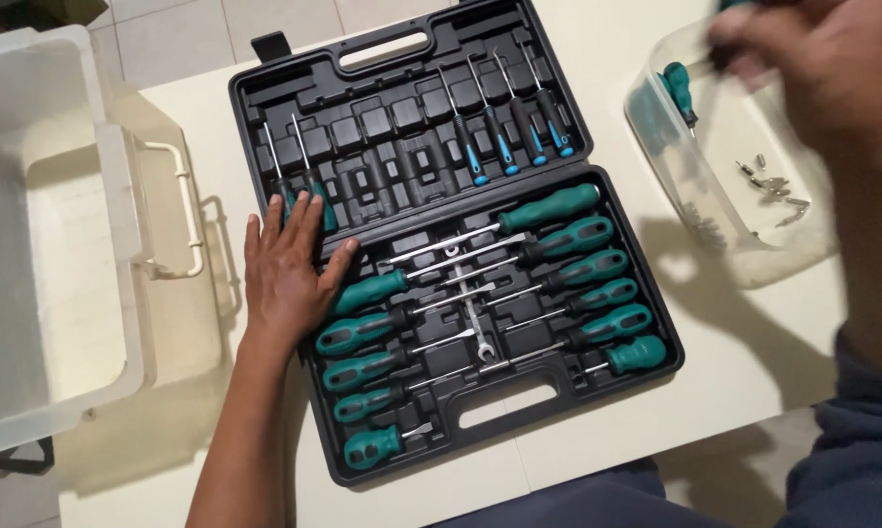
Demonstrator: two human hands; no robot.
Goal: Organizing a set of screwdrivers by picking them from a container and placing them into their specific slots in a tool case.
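An open black tool case (pixel 265 108) lies on a cream table, its lower half filled with several green-handled screwdrivers (pixel 558 206) in slots. The lid holds small precision screwdrivers (pixel 505 137) with blue grips. My left hand (pixel 289 269) rests flat, fingers spread, on the case's left edge over two small screwdrivers. My right hand (pixel 832 68), blurred, is raised over a clear plastic tub (pixel 676 166) at the upper right. What the right hand holds cannot be made out.
The clear tub contains a small green screwdriver (pixel 678 90) and several loose metal bits (pixel 773 186). A large translucent white bin (pixel 40 235) with a handle stands at the left. Tiled floor shows beyond the table's far edge.
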